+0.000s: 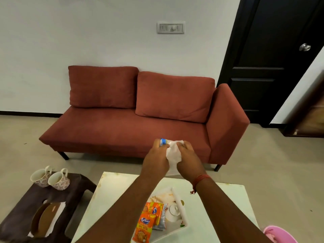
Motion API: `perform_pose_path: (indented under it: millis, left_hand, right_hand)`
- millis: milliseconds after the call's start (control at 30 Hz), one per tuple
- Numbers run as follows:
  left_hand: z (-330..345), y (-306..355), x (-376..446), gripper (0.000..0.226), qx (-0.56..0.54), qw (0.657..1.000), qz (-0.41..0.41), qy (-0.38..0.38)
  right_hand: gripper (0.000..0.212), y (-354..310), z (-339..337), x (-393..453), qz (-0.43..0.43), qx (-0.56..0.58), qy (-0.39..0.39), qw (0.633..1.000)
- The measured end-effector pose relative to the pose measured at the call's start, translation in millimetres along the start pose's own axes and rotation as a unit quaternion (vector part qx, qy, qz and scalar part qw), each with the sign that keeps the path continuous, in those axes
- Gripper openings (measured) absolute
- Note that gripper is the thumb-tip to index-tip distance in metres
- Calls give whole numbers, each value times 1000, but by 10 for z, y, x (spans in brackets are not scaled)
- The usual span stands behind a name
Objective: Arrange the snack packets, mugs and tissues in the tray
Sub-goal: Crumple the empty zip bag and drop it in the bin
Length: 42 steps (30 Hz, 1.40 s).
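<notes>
Both hands are raised over the far edge of the white table (219, 207). My left hand (156, 160) and my right hand (189, 160) grip a clear plastic tissue packet (172, 155) with a blue label between them. Below my arms lies the white tray (182, 207), holding orange Kurkure snack packets (146, 223) and a silvery packet (162, 220). Two floral mugs (50, 177) stand on a dark stool at the left. My arms hide part of the tray.
A dark brown stool (22, 207) at the left carries a brown tissue holder (43, 218) with white tissues. A red sofa (140, 120) stands beyond the table against the wall. A black door (273, 58) is at the right. Something pink (278, 234) lies at the bottom right.
</notes>
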<state>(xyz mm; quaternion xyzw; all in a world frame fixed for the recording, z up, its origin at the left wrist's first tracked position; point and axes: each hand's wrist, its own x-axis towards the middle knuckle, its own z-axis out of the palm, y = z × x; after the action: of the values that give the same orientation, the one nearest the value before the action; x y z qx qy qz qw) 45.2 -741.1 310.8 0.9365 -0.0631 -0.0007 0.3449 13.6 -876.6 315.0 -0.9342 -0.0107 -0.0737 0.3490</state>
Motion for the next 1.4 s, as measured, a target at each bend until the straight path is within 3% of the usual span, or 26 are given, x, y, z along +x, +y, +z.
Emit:
perform_pose_path:
  millis: [67, 167, 233, 333, 433, 533, 633, 733, 833, 967, 1067, 1167, 1267, 1300, 1400]
  left_hand:
    - [165, 131, -100, 36, 0, 998, 66, -1]
    - [323, 235, -205, 46, -43, 994, 83, -48]
    - [354, 294, -250, 44, -116, 987, 46, -106]
    - [382, 425, -316, 39, -332, 929, -67, -150]
    - [484, 503, -322, 47, -449, 868, -122, -175]
    - [650, 570, -290, 52, -485, 840, -172, -173]
    - [906, 607, -299, 54, -464, 842, -218, -168]
    - [1244, 666, -409, 57, -431, 848, -263, -161]
    - [1521, 812, -560, 42, -401, 854, -277, -180]
    - [1919, 1084, -616, 16, -364, 874, -250, -205]
    - [2324, 1469, -668, 14, -284, 927, -171, -174]
    - [2756, 1893, -818, 16, -194, 969, -54, -141]
    - [3341, 2288, -1022, 25, -128, 975, 52, -173]
    - [3506, 2367, -1081, 28, -107, 972, 78, -194]
    - [4099, 2610, -1242, 37, -50, 954, 119, -270]
  right_hand:
    - [66, 56, 26, -60, -49, -66, 56, 995]
    - [82, 147, 0, -140, -14, -50, 60, 997]
    - [83, 221, -45, -204, -2, 23, 38, 999]
    - [75, 265, -86, -329, 20, 104, 7, 994]
    - [60, 292, 12, -450, 11, 61, 11, 998]
    - [60, 400, 53, -589, 28, 32, 19, 999]
    - [77, 637, -38, -793, 37, -33, -20, 999]
    - [81, 867, -190, -1090, 48, -84, -51, 994]
    - [83, 1135, -356, -1336, 62, -103, -49, 992]
    - [81, 1645, -600, -1507, 98, -91, -37, 990]
    - [59, 2096, -859, -1543, 192, 19, 14, 981]
    - [28, 2566, -1177, -1532, 308, 182, 120, 926]
    - [24, 3136, -1487, -1526, 427, 407, 151, 794]
    - [24, 3308, -1558, -1540, 450, 428, 163, 767]
    - [17, 3948, -1768, -1734, 514, 410, 182, 731]
